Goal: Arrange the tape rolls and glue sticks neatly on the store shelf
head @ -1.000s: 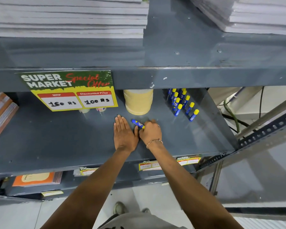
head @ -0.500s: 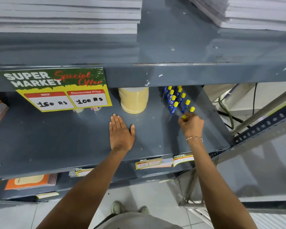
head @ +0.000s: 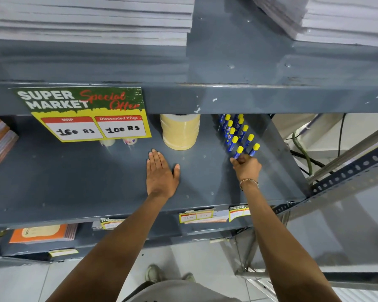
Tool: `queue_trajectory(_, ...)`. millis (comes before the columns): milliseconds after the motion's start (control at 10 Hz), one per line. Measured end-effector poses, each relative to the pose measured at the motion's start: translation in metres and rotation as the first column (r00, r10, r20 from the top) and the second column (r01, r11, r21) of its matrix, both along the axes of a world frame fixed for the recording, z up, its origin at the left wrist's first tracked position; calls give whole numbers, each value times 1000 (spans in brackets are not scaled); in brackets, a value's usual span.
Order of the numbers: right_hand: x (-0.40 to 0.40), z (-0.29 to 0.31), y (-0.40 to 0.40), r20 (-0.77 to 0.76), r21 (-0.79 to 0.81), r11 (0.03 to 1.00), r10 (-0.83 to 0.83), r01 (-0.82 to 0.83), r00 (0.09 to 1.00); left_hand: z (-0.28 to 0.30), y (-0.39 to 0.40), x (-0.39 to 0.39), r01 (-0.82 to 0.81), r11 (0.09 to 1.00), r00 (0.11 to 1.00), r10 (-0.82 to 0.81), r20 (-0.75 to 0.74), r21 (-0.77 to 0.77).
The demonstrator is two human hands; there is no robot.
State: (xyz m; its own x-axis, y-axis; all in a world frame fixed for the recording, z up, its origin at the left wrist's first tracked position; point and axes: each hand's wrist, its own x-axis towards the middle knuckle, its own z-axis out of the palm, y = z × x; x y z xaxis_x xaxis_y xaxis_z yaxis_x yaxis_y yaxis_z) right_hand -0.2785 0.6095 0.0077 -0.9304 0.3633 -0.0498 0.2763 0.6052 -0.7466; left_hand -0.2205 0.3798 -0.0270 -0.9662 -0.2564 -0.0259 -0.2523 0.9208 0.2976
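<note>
The left hand (head: 162,174) lies flat and spread on the shelf (head: 74,188), palm down, holding nothing. The right hand (head: 247,165) is farther to the right and slightly deeper in, with its fingers curled around the lower body of the nearest glue stick (head: 239,151); only the yellow cap and a short length of blue barrel show above the fingers. This stick stands roughly upright, its long axis leaning a little away from the person, matching the others.

Just beyond the right hand, the glue sticks (head: 236,132) stand in two rows that run from the hand toward the back right corner of the shelf. The held stick sits at the near end of the left row, beside the front stick of the right row (head: 254,148). The right hand is clearly the nearer hand to this group.

Farther back and to the left, the stack of tape rolls (head: 179,131) stands upright, directly beyond the left hand and apart from it.
</note>
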Motion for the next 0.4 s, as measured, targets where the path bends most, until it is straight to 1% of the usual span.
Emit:
queue_trajectory(100,0,0,3,-2,-48,999,0,0,1000,4,-3,3,32,999,999,-32,5,37)
queue_trajectory(200,1,5,-1,20,-69,998,14,-13,1000,3,-7,11,89,995,996,-89,20,42)
queue_trajectory(300,9,16,1,85,-14,1000,23,-22,996,6,-6,32,116,992,993,-117,24,42)
queue_trajectory(400,37,22,-11,35,-29,998,-63,64,997,11,-3,49,175,984,980,-176,-93,-18)
